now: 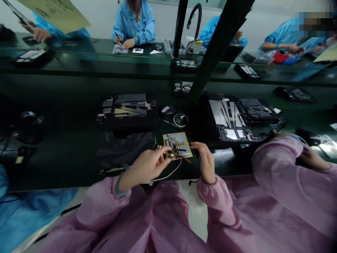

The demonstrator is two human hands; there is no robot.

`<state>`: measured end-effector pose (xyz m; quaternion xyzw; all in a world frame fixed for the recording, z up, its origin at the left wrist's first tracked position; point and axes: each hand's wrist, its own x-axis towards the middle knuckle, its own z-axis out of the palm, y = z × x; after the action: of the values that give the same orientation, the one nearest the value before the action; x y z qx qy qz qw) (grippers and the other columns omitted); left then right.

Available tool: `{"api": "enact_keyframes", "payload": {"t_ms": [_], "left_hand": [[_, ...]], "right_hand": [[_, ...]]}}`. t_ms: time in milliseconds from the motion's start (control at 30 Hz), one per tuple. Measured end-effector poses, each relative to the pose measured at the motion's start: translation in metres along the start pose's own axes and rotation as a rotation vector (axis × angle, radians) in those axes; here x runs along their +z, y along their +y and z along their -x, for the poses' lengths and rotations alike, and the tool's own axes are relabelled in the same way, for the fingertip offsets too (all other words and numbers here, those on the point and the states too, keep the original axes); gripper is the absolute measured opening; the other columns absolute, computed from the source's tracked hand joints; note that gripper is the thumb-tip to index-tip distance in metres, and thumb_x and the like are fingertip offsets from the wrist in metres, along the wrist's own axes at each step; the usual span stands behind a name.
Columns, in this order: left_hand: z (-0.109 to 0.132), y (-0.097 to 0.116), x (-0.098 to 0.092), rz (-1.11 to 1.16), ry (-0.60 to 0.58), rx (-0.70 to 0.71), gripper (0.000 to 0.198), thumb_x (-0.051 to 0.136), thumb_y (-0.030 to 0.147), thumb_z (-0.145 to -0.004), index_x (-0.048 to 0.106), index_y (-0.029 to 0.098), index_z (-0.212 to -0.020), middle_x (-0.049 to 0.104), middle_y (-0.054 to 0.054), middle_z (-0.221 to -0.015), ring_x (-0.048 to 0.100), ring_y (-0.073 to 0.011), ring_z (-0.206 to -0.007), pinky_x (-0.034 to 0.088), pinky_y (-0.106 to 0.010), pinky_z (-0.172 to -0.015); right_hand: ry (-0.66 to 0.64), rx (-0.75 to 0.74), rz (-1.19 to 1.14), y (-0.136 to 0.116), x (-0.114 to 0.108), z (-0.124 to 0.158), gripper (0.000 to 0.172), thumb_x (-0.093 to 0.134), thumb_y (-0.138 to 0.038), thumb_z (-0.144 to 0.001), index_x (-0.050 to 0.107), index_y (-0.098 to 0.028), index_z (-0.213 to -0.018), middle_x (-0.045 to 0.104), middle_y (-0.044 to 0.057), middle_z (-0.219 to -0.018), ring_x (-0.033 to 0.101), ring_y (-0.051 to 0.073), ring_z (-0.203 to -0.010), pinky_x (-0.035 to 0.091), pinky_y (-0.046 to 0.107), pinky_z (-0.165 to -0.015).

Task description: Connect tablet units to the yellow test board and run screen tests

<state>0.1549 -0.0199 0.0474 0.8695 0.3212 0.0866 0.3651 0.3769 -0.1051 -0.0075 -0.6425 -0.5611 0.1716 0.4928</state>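
My left hand (pixel 150 164) has its thumb and fingers closed on a thin orange flex cable (pixel 185 159), whose end sticks out to the right. Beneath the cable lies a flat, light panel with yellow edges (pixel 187 147), with dark strips and a label on it. My right hand (pixel 206 160) is at the panel's right edge, its index finger stretched toward it; whether it touches is hard to tell. A dark, film-covered flat slab (pixel 123 147) lies left of the panel. A white cable (pixel 171 174) curves below it.
Dark trays of flat electronic assemblies stand at left (pixel 129 109) and right (pixel 229 116). A round metal-rimmed item (pixel 180 120) sits behind the panel. A slanted dark post (pixel 218 52) crosses the bench. A co-worker's pink sleeve (pixel 284 165) is close on the right; people in blue work opposite.
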Motion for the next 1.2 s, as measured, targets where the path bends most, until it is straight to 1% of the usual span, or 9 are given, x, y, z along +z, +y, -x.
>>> {"api": "enact_keyframes", "payload": {"t_ms": [33, 100, 167, 233, 367, 533, 800, 1067, 1200], "left_hand": [[-0.007, -0.008, -0.006, -0.087, 0.088, -0.01, 0.031, 0.042, 0.033, -0.096, 0.056, 0.022, -0.121, 0.068, 0.0, -0.079, 0.064, -0.0148, -0.072, 0.048, -0.027, -0.071], [-0.027, -0.027, -0.006, -0.33, 0.217, -0.011, 0.027, 0.042, 0.029, -0.095, 0.065, 0.018, -0.105, 0.067, -0.009, -0.102, 0.061, -0.0222, -0.099, 0.047, -0.037, -0.09], [-0.046, -0.048, 0.007, -0.481, 0.196, -0.017, 0.024, 0.049, 0.029, -0.091, 0.069, 0.015, -0.093, 0.061, -0.014, -0.122, 0.052, -0.03, -0.119, 0.043, -0.044, -0.098], [-0.059, -0.064, 0.023, -0.554, 0.162, 0.019, 0.02, 0.054, 0.026, -0.086, 0.071, 0.015, -0.089, 0.054, -0.015, -0.133, 0.042, -0.0325, -0.131, 0.037, -0.047, -0.106], [-0.062, -0.078, 0.042, -0.569, 0.199, 0.078, 0.021, 0.054, 0.021, -0.084, 0.072, 0.016, -0.092, 0.054, -0.012, -0.136, 0.039, -0.0306, -0.134, 0.027, -0.047, -0.114], [-0.058, -0.077, 0.038, -0.521, 0.206, 0.093, 0.026, 0.051, 0.018, -0.083, 0.073, 0.015, -0.096, 0.056, -0.013, -0.135, 0.041, -0.0305, -0.133, 0.027, -0.048, -0.114], [-0.059, -0.077, 0.034, -0.434, 0.172, 0.08, 0.029, 0.052, 0.014, -0.079, 0.074, 0.012, -0.097, 0.056, -0.016, -0.135, 0.041, -0.0314, -0.133, 0.026, -0.048, -0.115], [-0.063, -0.081, 0.037, -0.417, 0.182, 0.069, 0.025, 0.054, 0.015, -0.079, 0.074, 0.016, -0.093, 0.058, -0.013, -0.132, 0.043, -0.03, -0.131, 0.027, -0.047, -0.114], [-0.065, -0.079, 0.035, -0.392, 0.199, 0.07, 0.017, 0.054, 0.017, -0.081, 0.071, 0.017, -0.083, 0.056, -0.011, -0.135, 0.042, -0.0292, -0.132, 0.029, -0.046, -0.113]], "right_hand": [[0.031, 0.047, -0.003, -0.001, 0.004, -0.008, 0.038, 0.026, -0.03, -0.1, 0.063, -0.02, -0.097, 0.066, 0.009, -0.102, 0.063, 0.022, -0.097, 0.05, 0.036, -0.083], [-0.043, 0.059, 0.122, -0.002, 0.02, -0.021, 0.032, 0.033, -0.031, -0.098, 0.063, -0.02, -0.091, 0.066, 0.007, -0.088, 0.062, 0.02, -0.084, 0.049, 0.032, -0.077], [-0.182, 0.025, 0.364, -0.003, 0.045, -0.03, 0.022, 0.044, -0.027, -0.093, 0.062, -0.02, -0.084, 0.064, 0.006, -0.082, 0.059, 0.02, -0.081, 0.047, 0.031, -0.076], [-0.27, 0.023, 0.599, -0.004, 0.07, -0.031, 0.016, 0.049, -0.023, -0.09, 0.061, -0.019, -0.08, 0.063, 0.008, -0.085, 0.057, 0.021, -0.084, 0.045, 0.033, -0.078], [-0.292, 0.103, 0.853, -0.008, 0.097, -0.025, 0.01, 0.057, -0.027, -0.087, 0.062, -0.019, -0.087, 0.063, 0.011, -0.096, 0.056, 0.026, -0.093, 0.042, 0.037, -0.082], [-0.316, 0.145, 0.991, -0.013, 0.104, -0.027, 0.019, 0.058, -0.033, -0.086, 0.065, -0.017, -0.094, 0.064, 0.013, -0.1, 0.056, 0.029, -0.097, 0.04, 0.041, -0.085], [-0.415, 0.123, 1.1, -0.028, 0.107, -0.035, 0.023, 0.052, -0.027, -0.086, 0.067, -0.014, -0.099, 0.065, 0.017, -0.102, 0.059, 0.03, -0.095, 0.043, 0.042, -0.082], [-0.449, 0.116, 1.068, -0.031, 0.109, -0.039, 0.027, 0.05, -0.028, -0.089, 0.067, -0.013, -0.102, 0.064, 0.018, -0.105, 0.06, 0.031, -0.096, 0.046, 0.041, -0.08], [-0.454, 0.103, 1.01, -0.026, 0.1, -0.043, 0.023, 0.053, -0.029, -0.087, 0.069, -0.015, -0.096, 0.066, 0.014, -0.102, 0.063, 0.026, -0.091, 0.047, 0.034, -0.076]]}}
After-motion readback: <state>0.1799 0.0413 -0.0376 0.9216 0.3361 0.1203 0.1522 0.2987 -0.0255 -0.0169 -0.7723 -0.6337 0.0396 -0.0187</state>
